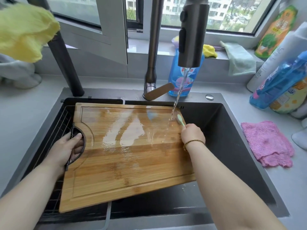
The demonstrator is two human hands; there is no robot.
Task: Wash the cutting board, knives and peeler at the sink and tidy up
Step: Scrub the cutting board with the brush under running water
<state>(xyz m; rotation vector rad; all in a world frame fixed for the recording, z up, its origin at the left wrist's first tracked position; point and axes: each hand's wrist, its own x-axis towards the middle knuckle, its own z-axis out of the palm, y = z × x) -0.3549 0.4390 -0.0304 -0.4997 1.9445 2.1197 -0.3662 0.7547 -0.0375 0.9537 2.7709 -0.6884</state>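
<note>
Cutting board (126,151) is lying across the sink (232,130), slightly skewed. Its left end is over the wire rack (64,117) and its far right corner is under the tap.

Board looks like bamboo: striped light and dark strips, with a juice groove running round the edge. There's a half-round handle cut-out with a dark rim on the left side. The far half is glossy with a sheet of water, the near half is matte and looks drier. I see no obvious scraps on the surface.

Left grip (66,146) is clamped on the board at the cut-out, fingers curled through the hole.

Right grip (192,133) is clenched round a small pale-green handle (180,120), with a bracelet (194,142) on that wrist. The tool's head sits on the board's far right corner, right where the water lands. Looks like a small brush, but the head is blurred by the flow, so I can't tell for sure.

Spray head (192,35) hangs above that corner, and a thin stream (180,90) runs down onto the wood.

A pink cloth (267,143) lies on the desk (25,113) right of the sink. A blue bottle (186,77) stands behind the stream by the tap base, and more bottles (279,83) are at far right. A yellow cloth (25,30) hangs at top left.
</note>
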